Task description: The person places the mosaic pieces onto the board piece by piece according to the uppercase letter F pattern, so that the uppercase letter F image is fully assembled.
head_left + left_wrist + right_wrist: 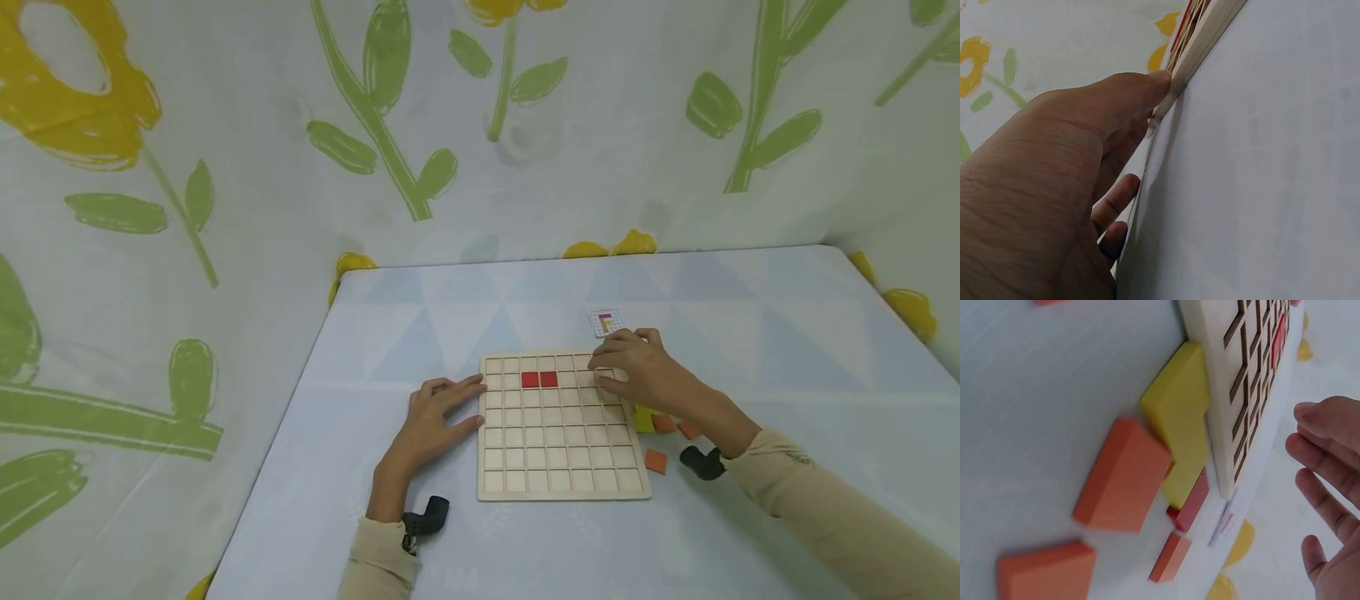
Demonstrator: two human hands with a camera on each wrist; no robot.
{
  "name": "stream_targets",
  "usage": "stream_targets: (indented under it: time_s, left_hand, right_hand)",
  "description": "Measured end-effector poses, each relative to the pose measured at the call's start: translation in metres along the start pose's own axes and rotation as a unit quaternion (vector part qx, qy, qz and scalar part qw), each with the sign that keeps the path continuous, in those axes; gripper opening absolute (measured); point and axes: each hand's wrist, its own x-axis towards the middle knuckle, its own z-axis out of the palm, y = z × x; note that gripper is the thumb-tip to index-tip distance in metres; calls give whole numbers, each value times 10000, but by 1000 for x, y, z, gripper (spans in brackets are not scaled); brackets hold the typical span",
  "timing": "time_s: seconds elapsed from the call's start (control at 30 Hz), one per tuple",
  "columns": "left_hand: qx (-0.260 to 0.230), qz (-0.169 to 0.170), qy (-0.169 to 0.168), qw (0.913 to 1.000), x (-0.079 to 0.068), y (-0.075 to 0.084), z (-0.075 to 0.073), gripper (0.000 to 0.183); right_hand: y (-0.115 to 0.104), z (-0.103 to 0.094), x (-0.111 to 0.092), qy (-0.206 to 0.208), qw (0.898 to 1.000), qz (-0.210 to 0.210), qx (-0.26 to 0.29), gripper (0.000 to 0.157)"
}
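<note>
A pale wooden grid board (pixel 564 501) lies flat on the table, its squares divided by thin raised lines. Two red square tiles (pixel 539 379) sit side by side in its second row from the far edge. My left hand (pixel 433 422) touches the board's left edge with fingertips and thumb, as the left wrist view also shows. Above the board's far right corner is my right hand (pixel 643 372), fingers loosely extended, nothing visible between them. Yellow tiles (pixel 1175 412), orange tiles (pixel 1124 478) and a darker red tile (pixel 1192 501) lie along the board's right side.
Beyond the board's far right corner lies a small card (pixel 604 322) with a coloured grid pattern. Black wrist-worn devices (pixel 427 517) show at both wrists. A white cloth (pixel 262 150) with flower prints hangs behind and beside the pale blue and white table surface (pixel 330 467).
</note>
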Motion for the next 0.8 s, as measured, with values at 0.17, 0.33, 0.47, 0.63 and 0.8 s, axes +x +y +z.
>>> stream_targets:
  time_s: [0.17,0.33,0.47,0.63,0.8]
  left_hand:
    - [-26,-58,-47,10000,-1,0,0,51]
    - [-87,-60,-34,9999,-1,0,1,51]
    - [-126,-67,-36,9999,0,-2,2,51]
    - [-133,10,17,9999,0,-2,2,51]
    - [-96,6,23,10000,-1,-1,1,51]
  right_hand:
    - [7,-5,-12,-83,9994,321,-134,21]
    - [11,-12,-22,-176,9979,554,-269,21]
    - [16,-16,-31,-250,9967,737,-244,23]
    - [23,-16,-40,-342,9945,976,-175,22]
    - [29,-15,-50,-392,9931,1109,-18,20]
